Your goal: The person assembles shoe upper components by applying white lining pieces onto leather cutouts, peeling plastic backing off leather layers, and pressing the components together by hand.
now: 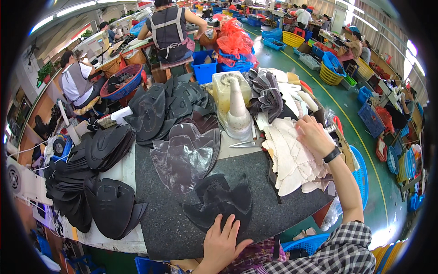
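My left hand (221, 239) lies flat, fingers spread, on the near edge of a dark curved shoe-upper piece (223, 198) resting on the grey-black work mat (166, 219). My right hand (315, 137), with a black band at the wrist, is at the far side of a pile of cream fabric pieces (292, 157). Its fingers are bent and pinch at the top cream piece; the fingertips are partly hidden. Just beyond the dark piece lies a stack of shiny brown-black upper pieces (185, 155), touched by neither hand.
Black cut pieces (109, 205) are heaped along the left. Behind the mat stand a cone-topped pot (237, 109), a yellowish plastic container (223, 86) and scissors (248, 144). A blue basket (360, 178) is at the right. Other people sit at benches (171, 32) farther off.
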A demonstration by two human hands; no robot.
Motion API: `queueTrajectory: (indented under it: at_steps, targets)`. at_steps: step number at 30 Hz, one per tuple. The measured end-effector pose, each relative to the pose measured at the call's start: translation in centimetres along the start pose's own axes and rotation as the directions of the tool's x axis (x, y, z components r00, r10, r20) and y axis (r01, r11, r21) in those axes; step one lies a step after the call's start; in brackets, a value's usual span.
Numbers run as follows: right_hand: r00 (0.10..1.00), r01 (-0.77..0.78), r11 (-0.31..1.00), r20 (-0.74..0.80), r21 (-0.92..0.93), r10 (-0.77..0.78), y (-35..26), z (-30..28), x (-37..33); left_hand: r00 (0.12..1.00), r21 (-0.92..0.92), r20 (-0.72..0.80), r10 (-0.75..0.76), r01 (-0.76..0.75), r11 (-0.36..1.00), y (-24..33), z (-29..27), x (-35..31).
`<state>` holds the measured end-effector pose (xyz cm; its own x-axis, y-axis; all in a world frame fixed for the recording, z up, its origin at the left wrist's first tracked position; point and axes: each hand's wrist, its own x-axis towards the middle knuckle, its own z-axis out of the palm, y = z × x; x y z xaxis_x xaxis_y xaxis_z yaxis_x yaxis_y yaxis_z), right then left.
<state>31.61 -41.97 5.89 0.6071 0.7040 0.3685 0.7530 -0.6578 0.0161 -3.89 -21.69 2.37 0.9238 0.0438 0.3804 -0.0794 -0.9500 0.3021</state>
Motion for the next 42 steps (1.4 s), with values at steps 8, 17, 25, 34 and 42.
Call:
queueTrajectory:
  at_steps: [8, 17, 25, 34, 42]
  targets:
    - [0.964, 0.247, 0.968, 0.107, -0.033, -0.242, -8.2, -3.2, -1.1, 0.979, -0.393, -0.105, -0.177, 0.123, 0.911, -2.7, -0.7, 1.8]
    - [0.498, -0.016, 0.304, 0.272, 0.952, -0.824, -19.9, -3.5, -0.1, 0.797, -0.733, 0.532, -0.286, 0.602, 0.317, -3.6, -3.4, 1.6]
    - [0.563, -0.151, 0.305, 0.336, 0.94, -0.755, -22.0, -4.4, 0.0, 0.811, -0.746, 0.586, 0.005, 0.541, -0.388, -5.4, -2.0, -1.3]
    - [0.778, 0.388, 0.256, -0.166, 0.886, -0.606, -23.2, -4.2, -2.7, 0.81, -0.64, 0.561, -0.173, 0.291, -0.711, -1.8, -2.3, -0.3]
    - [0.607, 0.336, 0.227, -0.025, 0.914, -0.794, -21.9, -3.3, -7.3, 0.64, -0.788, 0.29, -0.712, -0.262, -0.557, -1.1, -3.9, -1.5]
